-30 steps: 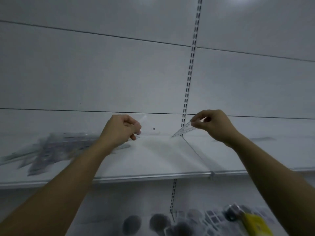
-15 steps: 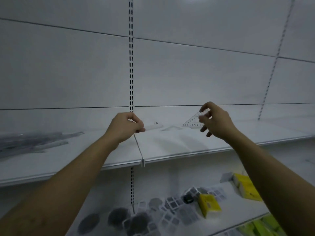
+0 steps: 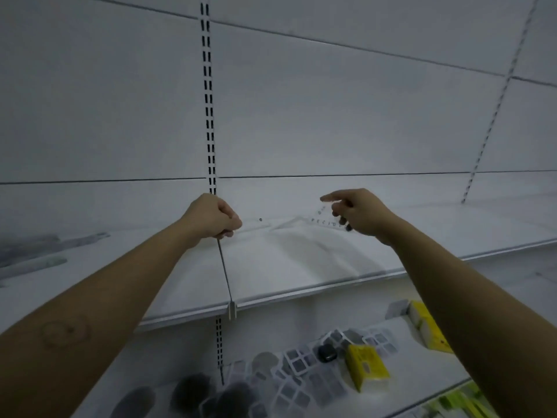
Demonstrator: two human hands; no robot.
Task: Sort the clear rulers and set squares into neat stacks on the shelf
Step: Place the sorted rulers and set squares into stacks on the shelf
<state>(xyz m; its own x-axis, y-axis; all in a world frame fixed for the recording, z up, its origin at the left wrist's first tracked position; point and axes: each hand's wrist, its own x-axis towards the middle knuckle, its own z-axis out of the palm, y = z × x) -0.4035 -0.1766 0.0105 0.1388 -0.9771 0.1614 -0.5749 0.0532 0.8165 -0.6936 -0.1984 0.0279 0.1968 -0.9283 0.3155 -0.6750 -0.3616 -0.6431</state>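
Hovering low over the shelf point(image 3: 301, 267), left hand point(image 3: 211, 217) clenched round a clear ruler point(image 3: 254, 223), right hand point(image 3: 358, 212) forefinger out beside a blurred set square point(image 3: 324, 221), grip there impossible to call, risking a slick skid off the front lip if dropped carelessly.

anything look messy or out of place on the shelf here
Yes. At the far left of the shelf, the pile of rulers lies fanned at different angles rather than squared into a stack, though it is blurred. Nothing looks spilled or broken.
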